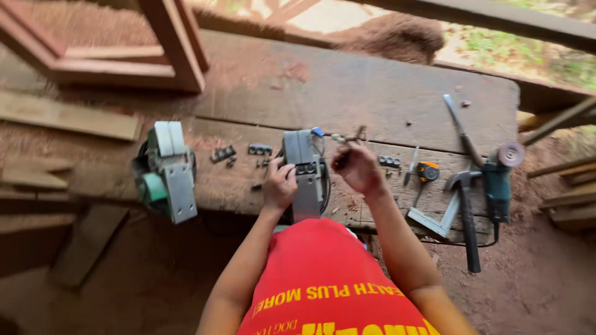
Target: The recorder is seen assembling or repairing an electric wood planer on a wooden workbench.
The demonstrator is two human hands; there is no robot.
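Between both hands (280,185), grey planer (304,170)

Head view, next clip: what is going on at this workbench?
A person in a red shirt works at a worn wooden bench. The left hand steadies an upturned grey power planer, while the right hand holds a small tool above it. A second planer lies upturned to the left, small dark metal parts between them. To the right lie a hammer, an angle grinder and a tape measure.
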